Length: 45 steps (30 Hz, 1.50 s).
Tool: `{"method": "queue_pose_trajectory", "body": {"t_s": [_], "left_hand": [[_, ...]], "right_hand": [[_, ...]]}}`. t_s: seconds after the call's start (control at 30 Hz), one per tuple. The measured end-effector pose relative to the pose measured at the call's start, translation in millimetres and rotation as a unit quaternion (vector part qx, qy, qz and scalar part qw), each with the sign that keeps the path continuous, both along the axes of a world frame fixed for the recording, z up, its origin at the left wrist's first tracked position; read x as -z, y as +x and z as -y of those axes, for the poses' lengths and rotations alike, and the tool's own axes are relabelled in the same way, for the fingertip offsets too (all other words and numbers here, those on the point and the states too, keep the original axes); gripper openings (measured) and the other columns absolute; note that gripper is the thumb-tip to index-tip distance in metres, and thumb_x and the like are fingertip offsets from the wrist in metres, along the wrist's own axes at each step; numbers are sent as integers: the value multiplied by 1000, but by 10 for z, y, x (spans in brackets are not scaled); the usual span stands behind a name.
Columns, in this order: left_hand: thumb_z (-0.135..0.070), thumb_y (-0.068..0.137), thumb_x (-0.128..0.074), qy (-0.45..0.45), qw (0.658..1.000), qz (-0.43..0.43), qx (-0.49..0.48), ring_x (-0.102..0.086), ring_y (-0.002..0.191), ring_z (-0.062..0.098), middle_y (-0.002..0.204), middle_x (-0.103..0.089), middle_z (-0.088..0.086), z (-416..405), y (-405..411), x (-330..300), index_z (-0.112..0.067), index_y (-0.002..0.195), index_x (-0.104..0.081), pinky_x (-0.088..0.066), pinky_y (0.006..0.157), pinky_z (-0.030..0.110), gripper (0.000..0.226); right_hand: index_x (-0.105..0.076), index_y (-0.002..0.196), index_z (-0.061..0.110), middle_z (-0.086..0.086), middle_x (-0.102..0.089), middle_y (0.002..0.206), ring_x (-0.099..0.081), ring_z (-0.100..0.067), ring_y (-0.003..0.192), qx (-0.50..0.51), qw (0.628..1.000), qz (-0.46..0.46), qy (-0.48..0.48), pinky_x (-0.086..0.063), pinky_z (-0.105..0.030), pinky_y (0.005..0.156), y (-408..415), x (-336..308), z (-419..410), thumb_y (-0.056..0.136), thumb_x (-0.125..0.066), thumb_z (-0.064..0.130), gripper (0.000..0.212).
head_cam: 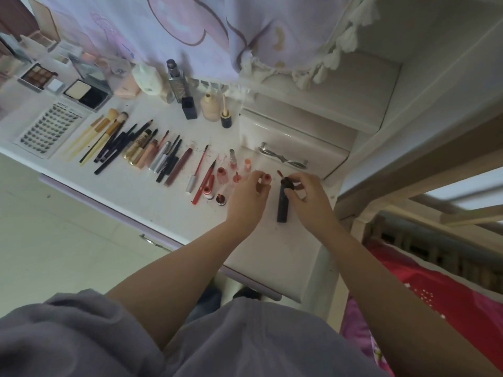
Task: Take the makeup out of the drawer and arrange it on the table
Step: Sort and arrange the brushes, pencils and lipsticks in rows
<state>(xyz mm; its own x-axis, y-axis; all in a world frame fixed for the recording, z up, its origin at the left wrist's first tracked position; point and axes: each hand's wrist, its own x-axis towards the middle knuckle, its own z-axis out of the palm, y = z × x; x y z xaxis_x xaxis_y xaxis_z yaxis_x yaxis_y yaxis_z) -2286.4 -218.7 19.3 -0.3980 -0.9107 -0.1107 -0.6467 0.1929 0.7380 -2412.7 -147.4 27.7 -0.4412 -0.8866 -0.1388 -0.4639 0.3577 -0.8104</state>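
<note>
Left hand (246, 198) pinches a small round red-capped tube (266, 178); right hand (307, 194) grips a glossy black lipstick wand cap (287, 183) above its dark rectangular tube (282, 206).

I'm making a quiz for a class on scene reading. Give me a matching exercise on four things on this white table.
Things:
1. black lipstick tube
2. false-lash card
3. small red-capped tube
4. wooden-handled brushes

Places:
A. far left edge
B. pinched by left hand
C. under right hand
D. right of the lash card

Pairs: 1-C, 2-A, 3-B, 4-D
</note>
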Motion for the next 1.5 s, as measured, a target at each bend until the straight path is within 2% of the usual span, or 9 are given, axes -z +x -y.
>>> {"method": "queue_pose_trajectory", "body": {"t_s": [0.2,0.37,0.63,0.8,0.97,1.07,1.2,1.37,1.5], "left_hand": [[-26,92,-55,-10,1000,2,-17,-51,86,11,107,-57,-1,-13,-88,135,-18,110,-60,-39,70,21,21],[-28,92,-53,-40,997,55,-35,-47,113,20,125,-54,1,-64,-139,229,-18,113,-61,-41,85,29,24],[-32,95,-46,-37,989,145,-5,-45,116,22,122,-58,0,-53,-194,287,-18,121,-57,-36,96,35,31],[-31,94,-48,-33,989,144,5,-43,118,23,124,-56,2,-37,-181,267,-16,122,-54,-36,97,36,32],[-20,92,-53,-63,989,125,37,-40,125,25,134,-47,7,-99,-83,207,-13,138,-39,-36,103,36,49],[-16,90,-56,-90,988,119,45,-47,118,27,131,-46,11,-193,95,203,-8,137,-38,-41,98,35,50],[-26,92,-53,-78,977,193,34,-53,103,24,125,-44,10,-271,292,266,-9,131,-38,-47,81,30,45],[-18,92,-50,-80,947,298,84,-53,100,22,121,-44,11,-248,283,322,-7,123,-39,-42,65,26,34],[-15,92,-48,-37,955,285,69,-53,96,21,121,-43,11,-278,344,324,-6,123,-39,-43,65,26,33]], "right_hand": [[-58,109,13,3,-61,105,-56,-14,101,52,998,9,-42,-43,-23,89,110,167,197,93,-54,11,17],[-57,108,12,-6,-62,107,-55,-23,101,35,998,-47,11,-46,-36,89,97,337,275,93,-54,15,16],[-57,113,14,-10,-56,114,-49,-28,106,21,982,-166,91,-40,-36,87,93,419,274,90,-55,18,24],[-54,116,13,-9,-55,116,-47,-26,108,27,983,-153,102,-37,-34,87,97,403,267,90,-57,23,28],[-47,127,8,-10,-51,125,-47,-24,115,35,990,-95,95,-40,-37,97,93,304,169,90,-59,22,42],[-53,118,5,-10,-56,118,-51,-25,110,53,987,-146,50,-41,-37,93,119,224,-8,90,-56,16,30],[-61,104,10,-4,-62,100,-55,-21,93,-33,979,-199,6,-40,-33,82,302,144,-122,94,-50,15,16],[-49,130,8,-4,-63,113,-59,-21,96,-74,981,-174,45,-45,-35,81,531,82,72,98,-40,19,36],[-36,140,9,-6,-62,113,-59,-26,98,-49,987,-86,123,-47,-35,75,584,74,135,99,-37,23,43]]}}
